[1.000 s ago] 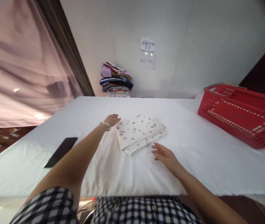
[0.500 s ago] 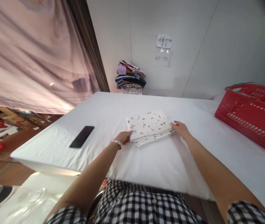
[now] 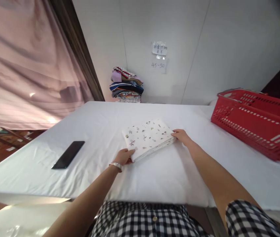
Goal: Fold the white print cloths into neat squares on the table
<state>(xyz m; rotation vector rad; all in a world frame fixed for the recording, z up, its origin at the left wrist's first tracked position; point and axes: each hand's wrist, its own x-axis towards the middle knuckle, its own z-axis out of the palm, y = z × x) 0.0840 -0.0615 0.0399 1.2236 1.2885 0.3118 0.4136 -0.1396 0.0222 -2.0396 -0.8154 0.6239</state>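
Observation:
A folded white cloth (image 3: 150, 136) printed with small dark plant-like motifs lies in several layers on the table in front of me. My left hand (image 3: 124, 156) pinches its near left corner, thumb on top and the other fingers underneath, partly hidden. At the right end, my right hand (image 3: 180, 135) grips the near right corner between thumb and fingers. The cloth sits at a slant, its right end farther from me than its left.
A black phone (image 3: 68, 154) lies on the white-covered table (image 3: 100, 128) to the left. On the right stands a red plastic basket (image 3: 253, 121) with metal handles. A stack of folded fabrics (image 3: 126, 85) is against the wall, below paper signs (image 3: 159, 56).
The cloth's near layers, uneven and fanned before, now line up more closely, and its slant is steeper. Both hands remain at its corners. The view has turned to the right.

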